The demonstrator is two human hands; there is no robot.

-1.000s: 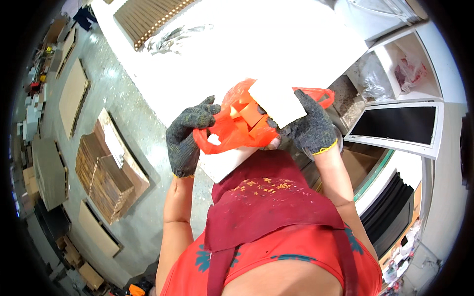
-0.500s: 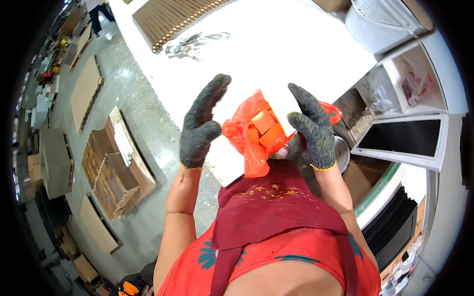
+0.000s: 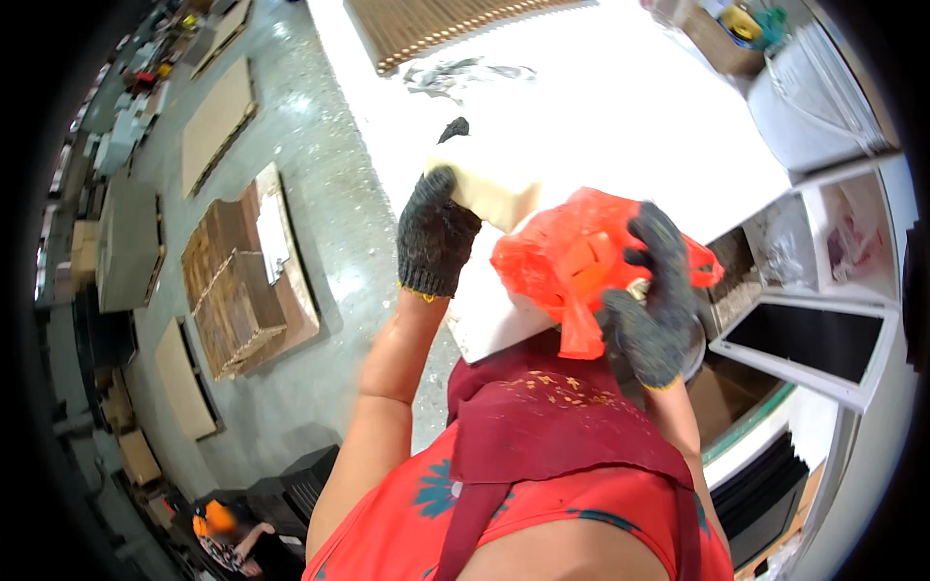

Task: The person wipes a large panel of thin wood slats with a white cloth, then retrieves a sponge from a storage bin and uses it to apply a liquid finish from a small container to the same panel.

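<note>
My left hand (image 3: 438,232), in a dark knitted work glove, grips a cream-coloured, sponge-like block (image 3: 499,189) above the white table's near left part. Its thumb shows on the near side of the block and a fingertip beyond it. To the right, a crumpled red plastic bag (image 3: 542,254) lies at the table's near edge, with orange pieces (image 3: 584,259) showing in its mouth. My right hand (image 3: 661,300), gloved alike, curls its fingers over the bag's right side, thumb low and apart from them. What its fingertips press on is partly hidden.
The white table (image 3: 639,126) carries a brown slatted panel (image 3: 455,29) and a grey-white crumpled bundle (image 3: 465,76). At the right stand a white bucket (image 3: 814,102), open shelving and a white-framed dark panel (image 3: 814,334). Boards and a wooden piece (image 3: 228,281) lie on the floor; a person (image 3: 232,537) is at lower left.
My left hand, open and empty before, now holds the cream block. My right hand has curled its fingers onto the red bag. The whole view has shifted, moving things rightward in the picture.
</note>
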